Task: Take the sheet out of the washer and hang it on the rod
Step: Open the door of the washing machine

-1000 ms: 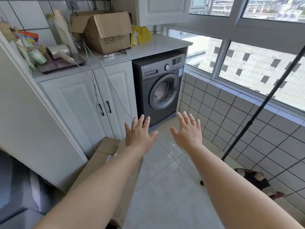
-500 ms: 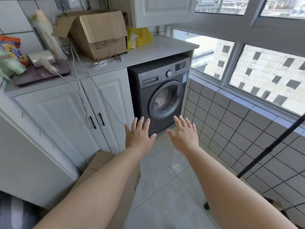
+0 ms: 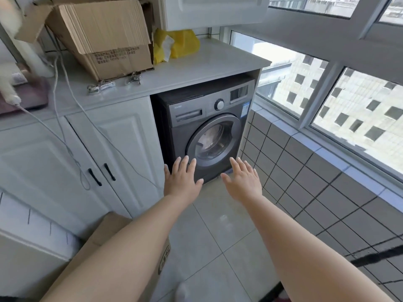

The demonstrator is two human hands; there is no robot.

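Observation:
A dark grey front-loading washer (image 3: 192,110) stands under the white countertop, its round door (image 3: 214,141) closed. Pale fabric, likely the sheet (image 3: 210,136), shows dimly through the door glass. My left hand (image 3: 181,179) and my right hand (image 3: 243,180) are stretched out in front of me, fingers straight and spread, holding nothing. Both hover short of the washer's lower front without touching it. A dark rod (image 3: 375,257) lies low at the right edge, only partly in view.
White cabinet doors (image 3: 104,153) sit left of the washer, with thin cords (image 3: 72,149) hanging over them. An open cardboard box (image 3: 104,38) and a yellow bag (image 3: 181,45) stand on the countertop (image 3: 196,68). Another cardboard box (image 3: 113,227) is on the floor under my left arm. A tiled wall (image 3: 305,171) and windows run along the right.
The view has closed in on the washer, which now looks larger and nearer. Both hands stay open and outstretched. The rod has slid toward the lower right edge.

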